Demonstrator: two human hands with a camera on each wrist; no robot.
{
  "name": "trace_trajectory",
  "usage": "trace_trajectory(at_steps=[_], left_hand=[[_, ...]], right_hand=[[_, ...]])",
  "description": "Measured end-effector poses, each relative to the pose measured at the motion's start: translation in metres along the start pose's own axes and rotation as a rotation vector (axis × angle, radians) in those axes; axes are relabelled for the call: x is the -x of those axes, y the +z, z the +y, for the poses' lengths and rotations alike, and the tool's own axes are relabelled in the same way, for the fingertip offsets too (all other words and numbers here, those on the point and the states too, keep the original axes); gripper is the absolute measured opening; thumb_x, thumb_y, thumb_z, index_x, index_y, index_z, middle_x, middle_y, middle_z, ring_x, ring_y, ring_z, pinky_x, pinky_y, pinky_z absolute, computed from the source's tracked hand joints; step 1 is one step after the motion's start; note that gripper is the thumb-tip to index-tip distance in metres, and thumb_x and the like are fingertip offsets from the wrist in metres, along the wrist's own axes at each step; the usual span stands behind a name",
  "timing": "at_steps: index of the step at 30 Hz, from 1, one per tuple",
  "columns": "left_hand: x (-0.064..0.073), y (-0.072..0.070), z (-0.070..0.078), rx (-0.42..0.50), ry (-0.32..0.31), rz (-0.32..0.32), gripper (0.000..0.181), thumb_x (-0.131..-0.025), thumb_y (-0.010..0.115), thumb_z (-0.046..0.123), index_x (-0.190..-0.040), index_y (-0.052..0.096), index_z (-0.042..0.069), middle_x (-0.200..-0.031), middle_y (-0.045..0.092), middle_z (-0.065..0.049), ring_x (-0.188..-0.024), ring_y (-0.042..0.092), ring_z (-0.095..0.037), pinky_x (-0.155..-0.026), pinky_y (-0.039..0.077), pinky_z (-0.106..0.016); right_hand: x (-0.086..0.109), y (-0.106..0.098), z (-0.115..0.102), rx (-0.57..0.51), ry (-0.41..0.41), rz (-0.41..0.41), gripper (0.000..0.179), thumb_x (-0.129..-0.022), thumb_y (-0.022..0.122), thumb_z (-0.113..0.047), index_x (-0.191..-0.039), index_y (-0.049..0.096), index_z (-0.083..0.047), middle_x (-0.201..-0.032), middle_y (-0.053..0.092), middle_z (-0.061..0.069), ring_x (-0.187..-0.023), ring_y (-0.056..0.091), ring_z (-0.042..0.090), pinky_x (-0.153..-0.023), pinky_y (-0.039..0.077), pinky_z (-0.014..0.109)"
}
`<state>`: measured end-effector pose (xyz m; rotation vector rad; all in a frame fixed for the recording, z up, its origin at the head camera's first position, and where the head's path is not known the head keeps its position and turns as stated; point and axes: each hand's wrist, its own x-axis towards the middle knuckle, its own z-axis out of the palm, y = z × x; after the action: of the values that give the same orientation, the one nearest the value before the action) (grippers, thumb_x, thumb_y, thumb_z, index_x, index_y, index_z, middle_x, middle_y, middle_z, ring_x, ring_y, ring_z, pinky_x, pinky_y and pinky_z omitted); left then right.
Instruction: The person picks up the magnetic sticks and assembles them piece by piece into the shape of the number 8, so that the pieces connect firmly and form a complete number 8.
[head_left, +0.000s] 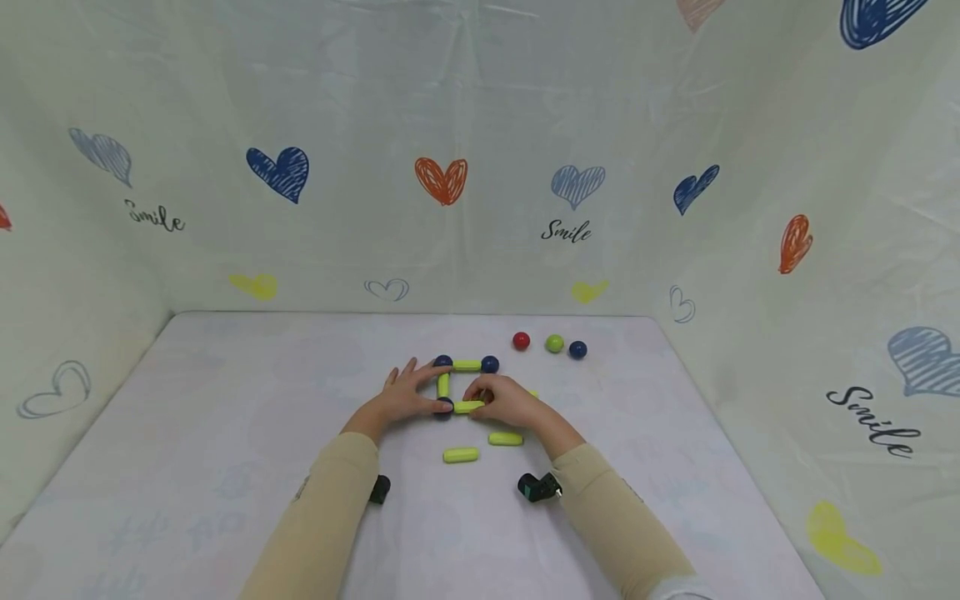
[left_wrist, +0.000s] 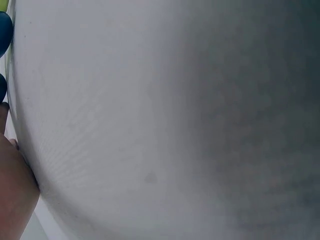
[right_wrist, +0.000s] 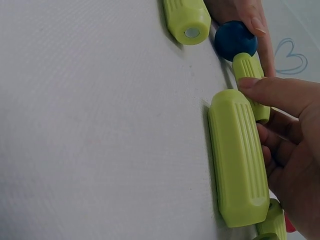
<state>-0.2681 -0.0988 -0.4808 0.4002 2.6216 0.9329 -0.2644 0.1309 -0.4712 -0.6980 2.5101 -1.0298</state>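
The left hand [head_left: 405,397] is spread over the left side of a partly built square, its fingers extended rather than wrapped: a fingertip touches the upper-left ball [head_left: 443,361] and the thumb rests on the lower-left ball [head_left: 444,413]. The right hand [head_left: 510,402] pinches the lower rod [right_wrist: 250,71] between thumb and curled fingers; the rod's far end meets the lower-left ball.

Between the two left balls, both dark blue, stands the side rod [head_left: 443,386]. The upper rod [head_left: 467,366] runs from the upper-left ball to a blue upper-right ball [head_left: 490,364]. All the rods are yellow-green.

Two loose rods lie on the near side of the square, one nearer rod [head_left: 460,455] and one farther rod [head_left: 506,438], which is just beside the right hand. Another rod [head_left: 533,393] shows partly behind that hand.

Beyond the square to the right sit a red ball [head_left: 521,340], a green ball [head_left: 554,342] and a blue ball [head_left: 577,349], apart from one another on the white table [head_left: 247,417].
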Motion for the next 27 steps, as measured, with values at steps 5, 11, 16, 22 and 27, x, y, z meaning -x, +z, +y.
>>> trace_trajectory(at_steps=[5,11,16,22,27], left_hand=[[0.000,0.000,0.001,0.007,0.005,0.008,0.073,-0.082,0.076,0.043,-0.146,0.046,0.024,-0.156,0.029,-0.015,-0.146,0.000,-0.040,-0.114,-0.007,-0.057],[0.001,0.000,0.001,0.018,0.015,0.015,0.073,-0.082,0.076,0.045,-0.145,0.046,0.023,-0.155,0.031,-0.014,-0.146,0.000,-0.039,-0.114,-0.007,-0.057],[0.001,0.001,0.000,0.020,0.014,0.013,0.073,-0.082,0.076,0.046,-0.145,0.046,0.023,-0.156,0.030,-0.015,-0.146,0.000,-0.039,-0.114,-0.007,-0.057],[-0.001,0.001,-0.001,0.015,0.009,0.009,0.073,-0.082,0.075,0.046,-0.145,0.046,0.024,-0.156,0.030,-0.014,-0.147,-0.001,-0.038,-0.114,-0.008,-0.056],[-0.001,0.001,-0.001,0.012,0.007,0.006,0.072,-0.082,0.075,0.046,-0.145,0.047,0.024,-0.156,0.029,-0.015,-0.147,0.000,-0.038,-0.114,-0.007,-0.056]], right_hand=[[0.001,0.000,-0.001,0.005,-0.001,0.000,0.019,-0.086,0.076,-0.010,-0.103,0.068,-0.013,-0.093,0.061,-0.005,-0.081,0.053,0.014,-0.071,0.047,0.026],[0.001,0.000,-0.001,0.025,-0.019,0.006,0.021,-0.085,0.077,-0.011,-0.103,0.068,-0.013,-0.092,0.061,-0.005,-0.083,0.053,0.013,-0.073,0.047,0.026],[0.003,-0.005,-0.001,0.045,-0.008,0.013,0.021,-0.084,0.078,-0.013,-0.103,0.067,-0.014,-0.094,0.061,-0.006,-0.084,0.055,0.013,-0.074,0.049,0.027],[0.006,-0.019,0.000,0.064,0.018,0.078,0.022,-0.084,0.078,-0.014,-0.104,0.068,-0.012,-0.091,0.060,-0.003,-0.081,0.054,0.015,-0.069,0.048,0.028],[0.007,-0.034,0.004,0.040,0.073,0.156,0.021,-0.085,0.077,-0.013,-0.104,0.068,-0.010,-0.091,0.059,-0.002,-0.082,0.053,0.017,-0.067,0.048,0.029]])
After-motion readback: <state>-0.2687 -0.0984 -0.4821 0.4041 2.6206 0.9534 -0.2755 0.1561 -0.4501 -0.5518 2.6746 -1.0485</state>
